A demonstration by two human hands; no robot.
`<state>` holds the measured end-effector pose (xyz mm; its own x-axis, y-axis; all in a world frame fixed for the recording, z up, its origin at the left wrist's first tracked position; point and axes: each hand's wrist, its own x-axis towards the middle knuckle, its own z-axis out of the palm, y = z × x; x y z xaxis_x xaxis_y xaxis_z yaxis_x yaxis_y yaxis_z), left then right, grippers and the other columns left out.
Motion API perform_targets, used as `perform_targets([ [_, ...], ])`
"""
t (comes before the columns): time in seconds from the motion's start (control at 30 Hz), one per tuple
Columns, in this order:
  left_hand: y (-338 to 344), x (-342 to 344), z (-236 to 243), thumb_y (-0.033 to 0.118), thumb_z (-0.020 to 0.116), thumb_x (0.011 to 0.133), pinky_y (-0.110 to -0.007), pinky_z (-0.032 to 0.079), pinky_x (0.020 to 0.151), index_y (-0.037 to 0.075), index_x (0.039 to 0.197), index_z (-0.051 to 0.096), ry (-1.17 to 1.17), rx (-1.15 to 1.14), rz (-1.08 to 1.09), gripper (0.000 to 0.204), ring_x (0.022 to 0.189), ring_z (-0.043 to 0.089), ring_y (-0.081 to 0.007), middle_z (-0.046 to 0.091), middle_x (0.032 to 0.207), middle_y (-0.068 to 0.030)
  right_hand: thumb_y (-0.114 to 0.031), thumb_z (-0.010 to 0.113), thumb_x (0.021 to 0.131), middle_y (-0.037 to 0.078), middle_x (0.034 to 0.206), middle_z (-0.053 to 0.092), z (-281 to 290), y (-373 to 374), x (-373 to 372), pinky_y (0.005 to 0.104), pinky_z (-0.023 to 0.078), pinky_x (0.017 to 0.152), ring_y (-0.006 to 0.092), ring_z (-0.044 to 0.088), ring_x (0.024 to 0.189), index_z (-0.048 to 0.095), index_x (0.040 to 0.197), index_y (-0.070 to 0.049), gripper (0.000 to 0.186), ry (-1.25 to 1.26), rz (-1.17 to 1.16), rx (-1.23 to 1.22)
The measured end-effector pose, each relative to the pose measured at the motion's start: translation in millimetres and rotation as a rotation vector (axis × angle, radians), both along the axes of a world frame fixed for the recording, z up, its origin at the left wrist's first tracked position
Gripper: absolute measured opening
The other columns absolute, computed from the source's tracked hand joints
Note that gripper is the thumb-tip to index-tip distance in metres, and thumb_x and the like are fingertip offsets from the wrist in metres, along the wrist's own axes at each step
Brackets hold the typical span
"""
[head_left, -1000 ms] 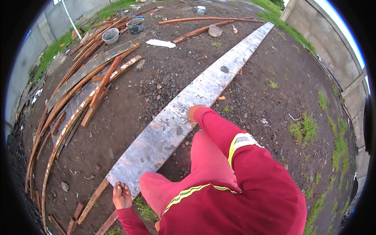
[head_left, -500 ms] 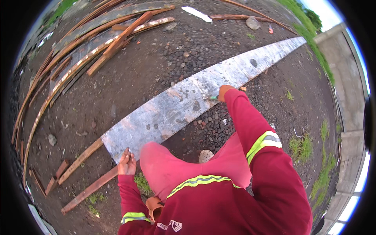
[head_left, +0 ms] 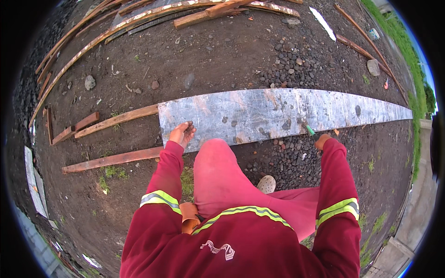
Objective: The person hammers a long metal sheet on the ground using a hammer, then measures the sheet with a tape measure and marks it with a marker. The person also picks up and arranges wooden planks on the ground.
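Note:
A long grey, stained sheet (head_left: 259, 113) lies across two wooden beams, whose left ends show as an upper beam (head_left: 120, 119) and a lower beam (head_left: 116, 160). My left hand (head_left: 183, 134) is at the sheet's left end, fingers curled together; whatever may be in them is too small to make out. At the sheet's near edge, right of my knees, my right hand (head_left: 322, 141) is closed round a slim tool with a green shaft (head_left: 311, 130). The tool points up-left over the sheet; its tip is too small to identify.
Long timbers (head_left: 153, 16) are piled at the far side. Pebbles (head_left: 292, 62) lie beyond the sheet and more between it and my foot. A large stone (head_left: 373, 67) sits far right near loose boards. Short wood pieces (head_left: 76, 127) lie left; a concrete wall (head_left: 417, 185) stands right.
My view has swung to the right, so the sheet now lies more level. The tool in my right hand now points up-left. My left hand has come farther over the sheet's end.

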<state>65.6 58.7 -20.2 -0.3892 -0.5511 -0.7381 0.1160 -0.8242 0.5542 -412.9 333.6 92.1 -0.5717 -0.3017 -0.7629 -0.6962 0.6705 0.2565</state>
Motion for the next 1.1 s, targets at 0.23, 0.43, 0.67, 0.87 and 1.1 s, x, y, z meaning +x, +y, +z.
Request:
perform_targets([
  [0.23, -11, -19, -18, 0.016, 0.043, 0.095, -0.028, 0.053, 0.064, 0.0, 0.107, 0.049, 0.063, 0.04, 0.119, 0.021, 0.082, 0.061, -0.0189, 0.058, 0.098, -0.0111, -0.025, 0.063, 0.079, 0.013, 0.071, 0.061, 22, 18, 20, 0.0375, 0.047, 0.05, 0.0225, 0.059, 0.061, 0.063, 0.083, -0.001, 0.025, -0.114, -0.61, -0.233],
  [0.43, -4, -29, -41, 0.016, 0.047, 0.093, -0.025, 0.051, 0.059, 0.001, 0.101, 0.048, 0.061, 0.022, 0.139, 0.016, 0.079, 0.061, -0.0169, 0.06, 0.102, -0.013, -0.025, 0.057, 0.086, 0.003, 0.07, 0.054, 32, 21, 85, 0.0299, 0.038, 0.04, 0.0134, 0.046, 0.052, 0.053, 0.093, -0.009, 0.017, -0.605, -1.481, -0.867],
  [0.67, 42, -11, -73, 0.011, 0.053, 0.088, -0.026, 0.047, 0.051, -0.006, 0.092, 0.057, -0.248, -0.302, -0.297, 0.018, 0.062, 0.06, -0.0133, 0.065, 0.077, -0.011, -0.024, 0.058, 0.083, 0.003, 0.074, 0.054, -6, -7, 138, 0.0344, 0.043, 0.048, 0.0147, 0.05, 0.064, 0.053, 0.095, -0.009, 0.019, -0.634, -1.291, -0.816],
  [0.87, 45, 23, -83, 0.01, 0.056, 0.083, -0.031, 0.047, 0.052, -0.002, 0.08, 0.063, -0.551, -1.171, -0.834, 0.014, 0.058, 0.06, -0.0142, 0.061, 0.064, -0.0096, -0.026, 0.06, 0.082, 0.007, 0.073, 0.06, -16, -13, 137, 0.0361, 0.049, 0.045, 0.0209, 0.057, 0.058, 0.053, 0.095, 0.0, 0.03, -0.515, -1.076, -0.773],
  [1.1, 20, 21, -86, 0.017, 0.056, 0.08, -0.04, 0.049, 0.068, -0.001, 0.091, 0.061, -0.519, -0.63, -1.15, 0.021, 0.074, 0.063, -0.0333, 0.064, 0.077, -0.0191, -0.023, 0.06, 0.081, 0.009, 0.073, 0.059, -22, -12, 140, 0.0371, 0.049, 0.044, 0.021, 0.056, 0.056, 0.049, 0.098, 0.002, 0.032, -0.53, -0.943, -0.749],
])
